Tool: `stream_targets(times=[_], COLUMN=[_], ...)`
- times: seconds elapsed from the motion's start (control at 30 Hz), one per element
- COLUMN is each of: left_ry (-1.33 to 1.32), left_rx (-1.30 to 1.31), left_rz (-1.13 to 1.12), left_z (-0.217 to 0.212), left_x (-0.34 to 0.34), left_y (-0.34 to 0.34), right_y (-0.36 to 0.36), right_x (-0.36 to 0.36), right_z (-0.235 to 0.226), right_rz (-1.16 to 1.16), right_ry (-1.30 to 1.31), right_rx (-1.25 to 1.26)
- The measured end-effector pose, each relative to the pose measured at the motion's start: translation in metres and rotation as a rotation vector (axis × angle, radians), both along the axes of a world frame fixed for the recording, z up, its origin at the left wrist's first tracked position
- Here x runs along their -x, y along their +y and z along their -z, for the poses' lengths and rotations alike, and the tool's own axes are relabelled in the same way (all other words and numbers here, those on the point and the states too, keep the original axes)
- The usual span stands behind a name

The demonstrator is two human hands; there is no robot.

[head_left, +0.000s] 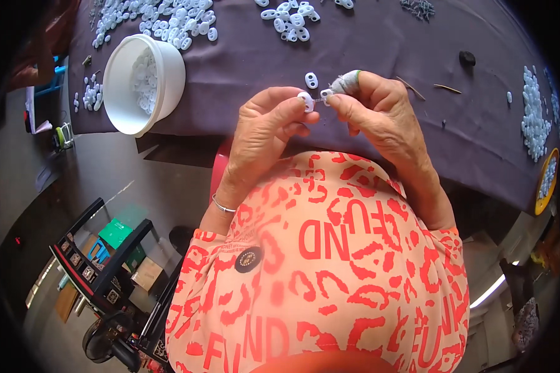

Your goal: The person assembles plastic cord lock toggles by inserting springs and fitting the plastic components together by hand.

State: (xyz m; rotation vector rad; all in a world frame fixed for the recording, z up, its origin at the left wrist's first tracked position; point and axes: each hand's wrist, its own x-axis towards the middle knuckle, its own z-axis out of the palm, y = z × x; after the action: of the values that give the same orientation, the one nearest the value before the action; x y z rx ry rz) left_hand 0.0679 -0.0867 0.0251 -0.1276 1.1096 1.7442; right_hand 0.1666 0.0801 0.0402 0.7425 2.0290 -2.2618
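My left hand pinches a white oval plastic piece with holes between thumb and fingers. In my right hand a second, smaller white plastic piece is gripped between the thumb and a finger wrapped in pale tape. A thin metal spring spans the short gap between the two pieces. Both hands are close together above the near edge of the dark tablecloth. Just beyond them lies a loose white oval piece with two dark holes.
On the left, a white tub tilts toward me, with white pieces inside. Piles of white ovals lie at the back. Grey springs, a dark lump, thin brown sticks, pale small parts and a yellow dish are rightward.
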Motion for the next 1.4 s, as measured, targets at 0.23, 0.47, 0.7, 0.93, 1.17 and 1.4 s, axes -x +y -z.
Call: stream_targets(times=[0.23, 0.47, 0.7, 0.93, 1.17, 1.4], left_ry=[0.058, 0.118, 0.190, 0.199, 0.172, 0.161], left_rx=[0.045, 0.047, 0.094, 0.115, 0.103, 0.132], left_rz=[0.011, 0.028, 0.037, 0.032, 0.031, 0.009], left_z=[-0.0028, -0.0009, -0.0025, -0.0026, -0.0014, -0.0004], left_x=[-0.0006, -0.0021, -0.0028, -0.0044, -0.0052, -0.0069], left_y=[0.0022, 0.0007, 0.0018, 0.0028, 0.0038, 0.0043], right_y=[0.0000, -0.0010, -0.0016, -0.0026, -0.0053, -0.0060], right_x=[0.0005, 0.0003, 0.0007, 0.0015, 0.0028, 0.0037], right_z=[-0.0013, -0.0029, -0.0023, 0.0017, 0.0042, 0.0064], right_rz=[-0.012, -0.062, -0.075, -0.099, -0.087, -0.076], right_ry=[0.031, 0.025, 0.000, -0.012, -0.018, -0.013], right_rx=[0.001, -0.097, -0.119, -0.132, -0.094, -0.074])
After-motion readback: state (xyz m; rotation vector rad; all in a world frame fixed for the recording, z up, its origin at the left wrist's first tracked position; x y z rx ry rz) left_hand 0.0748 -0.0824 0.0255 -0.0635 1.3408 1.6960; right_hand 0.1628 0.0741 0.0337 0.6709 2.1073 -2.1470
